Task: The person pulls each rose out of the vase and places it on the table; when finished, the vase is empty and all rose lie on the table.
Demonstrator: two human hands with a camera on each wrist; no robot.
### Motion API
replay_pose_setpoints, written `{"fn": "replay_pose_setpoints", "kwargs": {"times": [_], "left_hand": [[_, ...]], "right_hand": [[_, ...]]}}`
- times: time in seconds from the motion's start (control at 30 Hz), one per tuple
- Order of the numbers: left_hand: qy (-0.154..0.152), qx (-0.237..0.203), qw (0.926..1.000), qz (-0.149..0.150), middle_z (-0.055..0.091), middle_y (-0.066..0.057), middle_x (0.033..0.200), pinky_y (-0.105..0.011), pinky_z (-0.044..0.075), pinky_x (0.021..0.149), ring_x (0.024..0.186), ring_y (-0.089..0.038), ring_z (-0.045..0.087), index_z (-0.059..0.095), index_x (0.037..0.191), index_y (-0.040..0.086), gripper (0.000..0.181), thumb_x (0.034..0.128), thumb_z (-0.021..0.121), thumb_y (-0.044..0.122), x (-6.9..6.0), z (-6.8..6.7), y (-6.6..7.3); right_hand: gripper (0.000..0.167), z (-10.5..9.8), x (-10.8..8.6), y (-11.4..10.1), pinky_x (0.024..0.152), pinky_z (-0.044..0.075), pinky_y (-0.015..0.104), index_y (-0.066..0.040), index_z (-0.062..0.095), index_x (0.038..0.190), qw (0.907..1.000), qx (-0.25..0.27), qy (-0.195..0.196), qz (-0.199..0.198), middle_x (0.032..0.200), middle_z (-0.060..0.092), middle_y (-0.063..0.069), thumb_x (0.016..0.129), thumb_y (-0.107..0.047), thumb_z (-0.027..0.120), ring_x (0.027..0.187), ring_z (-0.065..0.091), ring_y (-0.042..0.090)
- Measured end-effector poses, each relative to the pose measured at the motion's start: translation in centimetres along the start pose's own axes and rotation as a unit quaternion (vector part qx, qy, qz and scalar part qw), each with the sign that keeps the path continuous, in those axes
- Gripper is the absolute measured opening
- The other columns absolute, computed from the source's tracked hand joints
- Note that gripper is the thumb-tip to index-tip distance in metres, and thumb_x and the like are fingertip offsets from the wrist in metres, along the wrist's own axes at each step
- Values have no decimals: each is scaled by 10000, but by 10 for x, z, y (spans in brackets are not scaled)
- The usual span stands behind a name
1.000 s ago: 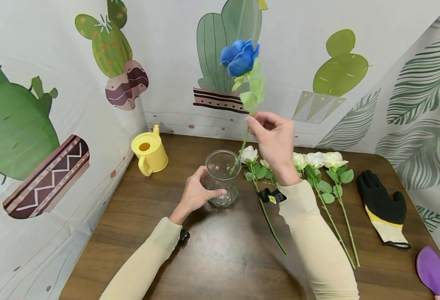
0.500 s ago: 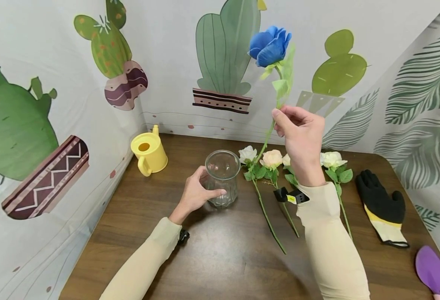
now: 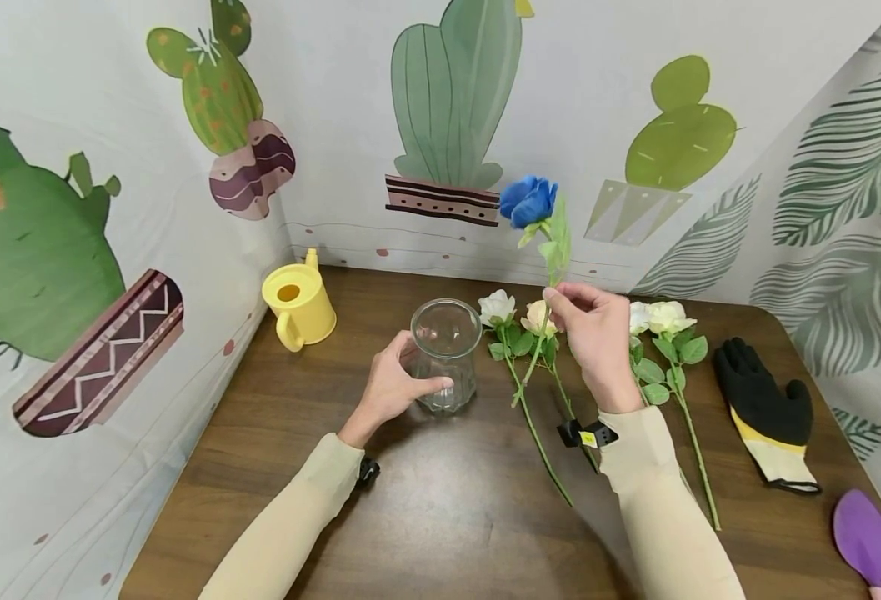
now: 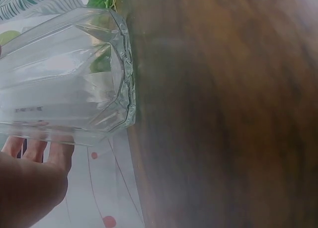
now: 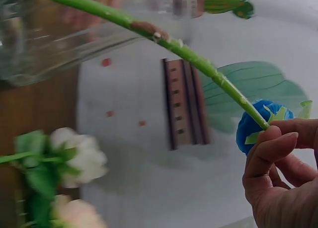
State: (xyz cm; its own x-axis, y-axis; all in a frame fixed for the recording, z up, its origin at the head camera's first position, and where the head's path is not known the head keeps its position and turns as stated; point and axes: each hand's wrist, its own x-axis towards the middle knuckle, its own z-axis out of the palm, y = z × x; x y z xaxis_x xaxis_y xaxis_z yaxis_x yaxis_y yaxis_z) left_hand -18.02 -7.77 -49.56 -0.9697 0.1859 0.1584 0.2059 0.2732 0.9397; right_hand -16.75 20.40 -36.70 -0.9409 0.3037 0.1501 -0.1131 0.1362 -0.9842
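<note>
My left hand [image 3: 393,385] holds the side of a clear glass vase [image 3: 446,360], thumb on the near side and fingers behind. The vase stands upright on the table; its faceted base shows large in the left wrist view. My right hand [image 3: 596,343] pinches the green stem of a blue rose [image 3: 528,202] between thumb and fingertips. The bloom points up and the bare stem [image 5: 198,63] slants down to the left, its lower end to the right of the vase. Behind it lie a white rose [image 3: 497,308] and a peach rose [image 3: 538,318].
More white roses [image 3: 668,318] lie right of my right hand, partly hidden by it. A black and yellow glove [image 3: 766,412] and a purple trowel [image 3: 866,537] are at the right. The yellow watering can [image 3: 303,308] stands back left. A patterned cloth backdrop [image 3: 350,108] rises behind the table.
My right hand has carried the blue rose from over the vase's mouth to the right, first rising, then coming down. The left hand and vase have stayed in place.
</note>
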Motion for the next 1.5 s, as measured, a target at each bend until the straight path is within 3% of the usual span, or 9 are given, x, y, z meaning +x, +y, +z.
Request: {"fn": "replay_pose_setpoints", "kwargs": {"times": [0.2, 0.33, 0.53, 0.9, 1.1, 1.5], "left_hand": [[-4, -73, 9999, 78, 767, -144, 1324, -515, 542, 1182, 1314, -316, 708, 666, 1315, 75, 685, 730, 1019, 121, 1, 0, 1], [-12, -58, 9999, 120, 766, -146, 1326, -518, 548, 1177, 1314, -318, 709, 665, 1315, 72, 681, 734, 1016, 122, 1, 0, 3], [-21, -108, 9999, 119, 764, -151, 1327, -526, 547, 1174, 1309, -320, 709, 666, 1314, 69, 683, 731, 1017, 115, 1, 0, 4], [-24, -116, 9998, 130, 764, -162, 1326, -536, 548, 1174, 1304, -331, 711, 666, 1314, 57, 682, 731, 1016, 112, 2, 0, 3], [-19, -81, 9999, 71, 768, -147, 1317, -517, 550, 1173, 1296, -315, 716, 667, 1309, 72, 671, 736, 1014, 116, 1, 0, 2], [-33, -67, 10000, 54, 770, -120, 1318, -494, 550, 1179, 1302, -291, 716, 666, 1311, 92, 667, 741, 1013, 123, -1, 0, 2]], "right_hand": [[239, -3, -7, 37, 598, 526, 174, 102, 768, 1100, 9973, -307, -100, 654, 697, 702, -166, 1009, -119, 770, 623, 649, 46], [275, -3, -11, 58, 583, 527, 168, 128, 752, 1142, 9941, -393, -77, 1008, 690, 699, -147, 1014, -116, 762, 607, 651, 29], [284, -4, -14, 80, 578, 537, 160, 145, 746, 1162, 9914, -496, -74, 1212, 701, 705, -119, 1016, -98, 753, 591, 658, 28], [277, -3, -18, 106, 569, 523, 168, 164, 723, 1179, 9890, -571, -178, 1356, 702, 698, -89, 1033, -71, 718, 586, 644, 33], [279, -1, -22, 116, 585, 523, 177, 147, 724, 1205, 9843, -654, -262, 1620, 784, 737, -28, 1048, -82, 708, 604, 640, 31], [292, 0, -23, 125, 562, 511, 168, 162, 722, 1209, 9720, -961, -504, 2083, 752, 697, -35, 1045, -79, 704, 582, 611, 21]]}}
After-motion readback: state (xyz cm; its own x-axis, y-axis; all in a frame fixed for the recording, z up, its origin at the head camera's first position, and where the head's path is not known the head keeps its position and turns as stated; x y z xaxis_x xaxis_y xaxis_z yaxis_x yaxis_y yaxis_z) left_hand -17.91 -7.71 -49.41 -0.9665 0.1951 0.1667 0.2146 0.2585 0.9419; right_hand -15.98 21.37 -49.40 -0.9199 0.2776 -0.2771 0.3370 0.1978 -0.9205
